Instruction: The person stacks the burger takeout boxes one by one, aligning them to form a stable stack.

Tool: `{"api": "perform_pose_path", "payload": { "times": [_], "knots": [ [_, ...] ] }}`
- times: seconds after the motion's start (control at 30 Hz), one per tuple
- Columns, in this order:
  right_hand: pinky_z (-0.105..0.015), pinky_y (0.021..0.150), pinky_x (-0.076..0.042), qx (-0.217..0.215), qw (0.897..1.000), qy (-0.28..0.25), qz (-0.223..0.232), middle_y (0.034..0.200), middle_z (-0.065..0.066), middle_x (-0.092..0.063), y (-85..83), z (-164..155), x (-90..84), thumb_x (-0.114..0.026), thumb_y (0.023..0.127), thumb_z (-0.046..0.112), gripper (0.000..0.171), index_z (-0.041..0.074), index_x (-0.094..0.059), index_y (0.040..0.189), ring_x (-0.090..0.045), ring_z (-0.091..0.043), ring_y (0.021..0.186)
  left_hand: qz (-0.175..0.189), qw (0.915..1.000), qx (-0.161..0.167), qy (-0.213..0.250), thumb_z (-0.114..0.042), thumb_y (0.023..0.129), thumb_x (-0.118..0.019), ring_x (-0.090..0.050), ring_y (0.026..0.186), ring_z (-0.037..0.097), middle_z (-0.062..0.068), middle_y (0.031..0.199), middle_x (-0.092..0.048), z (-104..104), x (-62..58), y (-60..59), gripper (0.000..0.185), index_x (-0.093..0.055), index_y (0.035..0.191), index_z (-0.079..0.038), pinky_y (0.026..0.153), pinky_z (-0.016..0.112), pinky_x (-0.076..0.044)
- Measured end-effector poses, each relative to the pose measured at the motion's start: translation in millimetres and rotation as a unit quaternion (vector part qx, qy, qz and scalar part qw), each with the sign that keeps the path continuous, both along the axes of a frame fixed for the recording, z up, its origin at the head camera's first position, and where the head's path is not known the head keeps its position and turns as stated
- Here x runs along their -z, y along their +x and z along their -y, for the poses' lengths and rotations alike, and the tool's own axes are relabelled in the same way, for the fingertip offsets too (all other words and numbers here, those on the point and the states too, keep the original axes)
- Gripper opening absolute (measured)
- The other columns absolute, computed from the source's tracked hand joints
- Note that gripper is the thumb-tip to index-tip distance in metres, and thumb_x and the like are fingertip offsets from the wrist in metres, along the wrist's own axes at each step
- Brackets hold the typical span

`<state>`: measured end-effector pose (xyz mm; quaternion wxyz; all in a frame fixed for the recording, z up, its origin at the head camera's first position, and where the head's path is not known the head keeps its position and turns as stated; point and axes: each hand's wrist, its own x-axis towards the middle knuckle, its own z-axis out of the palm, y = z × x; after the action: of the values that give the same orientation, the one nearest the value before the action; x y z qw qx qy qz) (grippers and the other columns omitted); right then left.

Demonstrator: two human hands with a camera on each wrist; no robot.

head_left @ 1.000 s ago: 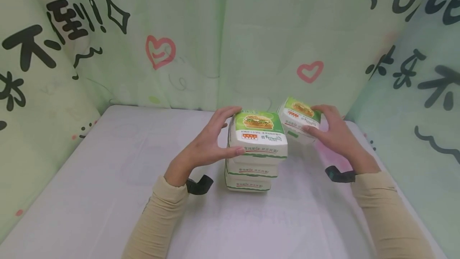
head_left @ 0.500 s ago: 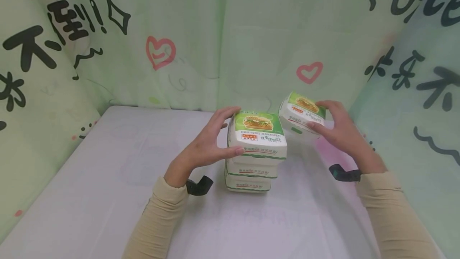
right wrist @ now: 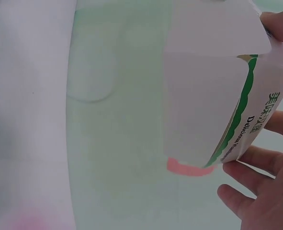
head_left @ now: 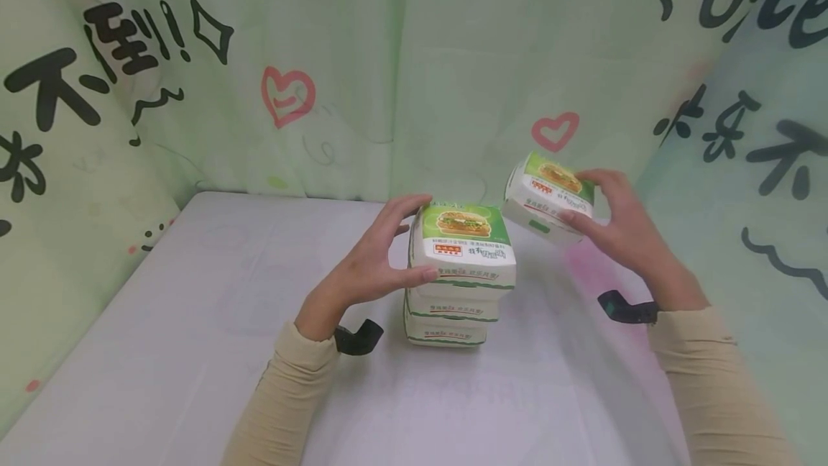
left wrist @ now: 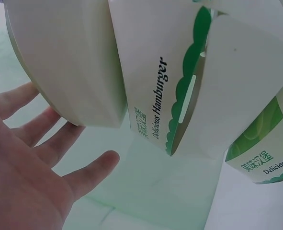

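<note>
A person in beige sleeves works at a white desk (head_left: 162, 351) closed in on three sides by pale green printed curtains (head_left: 388, 56). Nearest the viewer, the bare desk surface lies open in front of the forearms, and a wide stretch runs to its left edge. At mid-desk stands a stack of burger boxes (head_left: 458, 275), three high and slightly out of line, the top box sitting a little wider than those under it. The left hand (head_left: 369, 265) brackets that top box from the left, fingers (head_left: 407, 208) spread and nearly straight, thumb on the near face and fingertips at the far corner, apparently to keep the pile from shifting; the left wrist view shows the palm open with the fingers (left wrist: 45, 139) reaching beneath the box wall, not curled round it. To the right and farther back, the right hand (head_left: 624, 232) holds a fourth burger box (head_left: 548, 196) clear of the desk, tilted with its green lid toward the stack, fingers over the top and thumb under the near side; the right wrist view shows fingers (right wrist: 261, 163) wrapped along its side. A small gap separates the lifted box from the stack. The right curtain hangs close behind that hand, leaving little room there, while the back curtain stands well beyond the stack.
</note>
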<state>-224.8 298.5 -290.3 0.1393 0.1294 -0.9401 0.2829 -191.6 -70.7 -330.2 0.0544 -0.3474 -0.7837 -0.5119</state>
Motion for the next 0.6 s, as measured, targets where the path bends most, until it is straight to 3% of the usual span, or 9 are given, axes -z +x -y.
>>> {"api": "perform_pose_path", "payload": {
  "times": [0.33,0.6],
  "knots": [
    [-0.070,0.101,-0.032,-0.020,0.999,-0.012,-0.030,0.150,-0.018,-0.037,2.8,5,-13.8,-0.072,0.089,0.029,0.068,0.007,-0.042,0.145,-0.034,-0.037,0.133,-0.004,1.0000,-0.004,0.002,-0.027,0.079,-0.081,-0.035,0.140,0.013,-0.001,0.153,-0.036,0,0.8,-0.5,0.090,-0.031,0.153,-0.012,0.115,0.042,-0.038],
    [-0.072,0.102,-0.031,-0.029,0.999,-0.010,-0.040,0.150,-0.018,-0.038,5.1,8,-21.8,-0.072,0.089,0.028,0.066,0.008,-0.043,0.145,-0.034,-0.038,0.133,-0.007,0.9999,-0.012,-0.004,-0.028,0.079,-0.081,-0.036,0.140,0.012,-0.002,0.153,-0.037,0,0.1,-0.3,0.090,-0.032,0.153,-0.016,0.114,0.041,-0.039]
  ]
}}
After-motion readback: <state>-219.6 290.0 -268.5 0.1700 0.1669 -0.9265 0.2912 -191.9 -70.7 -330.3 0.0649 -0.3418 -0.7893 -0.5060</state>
